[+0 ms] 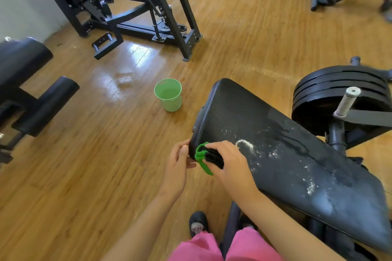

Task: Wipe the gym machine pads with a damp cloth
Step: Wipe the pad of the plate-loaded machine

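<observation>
A long black pad (pixel 282 146) of a gym machine slants across the right half of the head view, speckled with white powder and streaked wet. My right hand (pixel 228 159) presses a black cloth with a green edge (pixel 206 158) onto the pad's near left edge. My left hand (pixel 177 162) rests against the pad's side edge just left of the cloth, fingers touching the pad.
A green bucket (pixel 168 95) with water stands on the wooden floor left of the pad. A wet patch (pixel 127 74) shines beyond it. Black weight plates (pixel 339 91) and a grey handle (pixel 346 101) lie right. Other machines stand at back (pixel 135 6) and far left (pixel 31 91).
</observation>
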Demonstrator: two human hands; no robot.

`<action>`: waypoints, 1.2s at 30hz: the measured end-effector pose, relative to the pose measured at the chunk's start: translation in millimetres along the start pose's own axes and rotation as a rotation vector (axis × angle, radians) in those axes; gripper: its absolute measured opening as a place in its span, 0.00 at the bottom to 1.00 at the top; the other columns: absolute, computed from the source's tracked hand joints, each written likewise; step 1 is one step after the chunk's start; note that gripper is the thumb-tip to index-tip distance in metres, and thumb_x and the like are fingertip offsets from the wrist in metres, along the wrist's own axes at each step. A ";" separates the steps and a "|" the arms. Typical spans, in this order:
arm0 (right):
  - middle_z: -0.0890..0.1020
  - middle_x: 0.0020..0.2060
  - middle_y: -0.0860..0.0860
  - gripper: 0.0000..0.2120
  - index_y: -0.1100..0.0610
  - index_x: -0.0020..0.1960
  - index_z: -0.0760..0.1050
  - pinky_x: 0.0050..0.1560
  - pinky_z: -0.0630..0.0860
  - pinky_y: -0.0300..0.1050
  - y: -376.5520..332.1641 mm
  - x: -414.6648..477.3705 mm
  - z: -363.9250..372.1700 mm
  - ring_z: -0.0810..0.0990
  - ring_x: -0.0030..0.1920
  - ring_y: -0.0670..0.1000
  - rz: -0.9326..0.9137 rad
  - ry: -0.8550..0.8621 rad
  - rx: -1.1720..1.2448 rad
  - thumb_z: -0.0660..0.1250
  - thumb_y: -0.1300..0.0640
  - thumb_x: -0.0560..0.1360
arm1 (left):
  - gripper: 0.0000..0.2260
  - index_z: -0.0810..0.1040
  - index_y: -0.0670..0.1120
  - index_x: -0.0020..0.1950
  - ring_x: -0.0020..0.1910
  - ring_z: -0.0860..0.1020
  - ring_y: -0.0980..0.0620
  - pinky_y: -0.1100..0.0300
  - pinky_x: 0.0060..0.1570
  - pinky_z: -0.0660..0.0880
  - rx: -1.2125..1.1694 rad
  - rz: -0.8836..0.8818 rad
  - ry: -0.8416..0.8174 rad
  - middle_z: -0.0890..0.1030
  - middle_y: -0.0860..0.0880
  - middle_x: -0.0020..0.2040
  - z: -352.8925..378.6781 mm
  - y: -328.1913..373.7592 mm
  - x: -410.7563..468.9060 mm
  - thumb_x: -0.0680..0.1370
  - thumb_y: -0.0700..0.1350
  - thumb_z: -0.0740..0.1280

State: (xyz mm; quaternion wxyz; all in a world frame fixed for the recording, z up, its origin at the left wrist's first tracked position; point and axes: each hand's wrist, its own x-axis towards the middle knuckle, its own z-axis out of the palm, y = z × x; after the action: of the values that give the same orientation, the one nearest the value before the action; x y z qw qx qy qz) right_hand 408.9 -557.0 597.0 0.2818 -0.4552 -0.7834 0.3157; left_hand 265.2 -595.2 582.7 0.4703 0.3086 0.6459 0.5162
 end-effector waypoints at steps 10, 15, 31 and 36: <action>0.79 0.47 0.47 0.13 0.55 0.55 0.78 0.51 0.69 0.31 -12.5 20.5 7.5 0.75 0.49 0.45 0.085 0.109 0.038 0.74 0.58 0.71 | 0.13 0.72 0.47 0.60 0.45 0.76 0.53 0.61 0.44 0.77 0.397 0.014 -0.290 0.76 0.48 0.48 -6.4 45.2 87.8 0.79 0.51 0.65; 0.79 0.46 0.46 0.14 0.55 0.54 0.79 0.51 0.72 0.34 -4.3 -10.9 7.8 0.76 0.49 0.44 0.085 0.061 0.050 0.75 0.57 0.69 | 0.24 0.68 0.51 0.63 0.42 0.74 0.56 0.58 0.46 0.73 0.600 0.017 -0.272 0.73 0.52 0.43 14.8 42.5 107.2 0.73 0.61 0.69; 0.80 0.46 0.49 0.14 0.57 0.52 0.79 0.50 0.76 0.44 -1.2 -9.9 0.9 0.77 0.48 0.48 0.123 0.143 0.000 0.75 0.58 0.69 | 0.31 0.74 0.54 0.52 0.51 0.81 0.48 0.46 0.54 0.79 0.318 -0.119 -0.114 0.79 0.47 0.52 26.8 34.9 102.1 0.56 0.69 0.74; 0.80 0.45 0.48 0.12 0.56 0.52 0.79 0.50 0.75 0.42 10.1 -10.5 -1.4 0.77 0.48 0.47 0.121 0.133 -0.006 0.74 0.58 0.70 | 0.31 0.75 0.53 0.52 0.50 0.81 0.49 0.46 0.54 0.79 0.317 -0.109 -0.083 0.80 0.47 0.51 28.1 34.1 99.8 0.57 0.69 0.74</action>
State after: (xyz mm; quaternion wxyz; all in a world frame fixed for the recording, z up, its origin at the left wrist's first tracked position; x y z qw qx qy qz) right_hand 419.8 -562.1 588.7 0.3123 -0.5225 -0.7351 0.2987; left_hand 251.6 -486.9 585.7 0.4694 0.3645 0.7149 0.3683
